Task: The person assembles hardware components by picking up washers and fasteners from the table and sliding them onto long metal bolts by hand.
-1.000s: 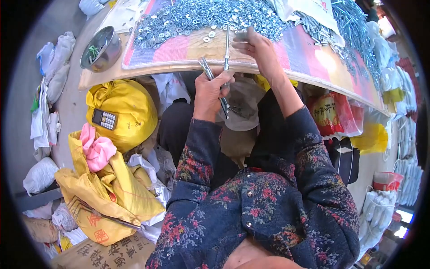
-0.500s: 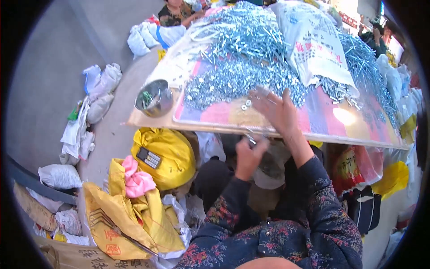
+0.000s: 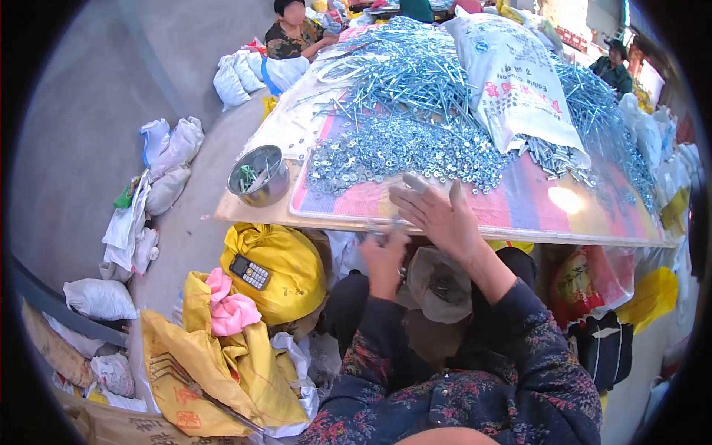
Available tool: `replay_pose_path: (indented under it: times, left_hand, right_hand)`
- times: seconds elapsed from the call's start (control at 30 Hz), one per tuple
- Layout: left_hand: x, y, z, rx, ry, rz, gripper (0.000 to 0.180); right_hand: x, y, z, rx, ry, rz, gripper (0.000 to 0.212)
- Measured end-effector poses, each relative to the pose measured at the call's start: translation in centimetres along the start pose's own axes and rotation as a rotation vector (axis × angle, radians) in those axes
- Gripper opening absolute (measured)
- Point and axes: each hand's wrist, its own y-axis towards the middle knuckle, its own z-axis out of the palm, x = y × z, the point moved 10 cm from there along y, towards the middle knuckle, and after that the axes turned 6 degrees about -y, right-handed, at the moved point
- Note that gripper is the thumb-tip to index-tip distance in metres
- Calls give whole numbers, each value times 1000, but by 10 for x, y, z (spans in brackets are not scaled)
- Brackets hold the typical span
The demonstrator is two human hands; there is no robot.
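My right hand (image 3: 447,219) is over the table's near edge, its fingers stretched out and slightly apart, with pale wraps on some fingertips. Lower and to the left, my left hand (image 3: 383,261) is closed around small shiny metal pieces; motion blurs them, so their kind is unclear. Just beyond my right hand spreads a pile of metal washers (image 3: 393,152). Behind it lies a heap of long silvery bolts or rods (image 3: 415,70). Between my knees an open whitish bag (image 3: 443,305) holds some dark metal pieces.
A metal bowl (image 3: 259,194) with a green item stands at the table's left corner. Short metal tubes (image 3: 555,157) spill from a white sack (image 3: 512,81). A phone (image 3: 250,272) rests on a yellow bag (image 3: 297,274). A person (image 3: 293,41) sits at the far left.
My left hand has moved left and down, still closed. My right hand has come a little nearer and left, fingers still extended. The bag between my knees shows more fully.
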Motion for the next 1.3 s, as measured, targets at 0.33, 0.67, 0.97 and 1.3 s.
replay_pose_path:
  times: [0.33,0.67,0.97,1.3]
  left_hand:
    - [-11,-22,1,61,116,26,11]
    - [-14,-8,-4,70,-92,-16,6]
    - [26,-34,23,320,121,-186,11]
    - [33,-39,29,475,349,-198,20]
  right_hand:
    - [-10,-3,5,-28,198,-19,77]
    - [-2,-3,4,-52,245,-83,56]
    - [-26,-51,-41,-213,-951,85,22]
    - [-61,-123,-108,-283,-1712,122,23]
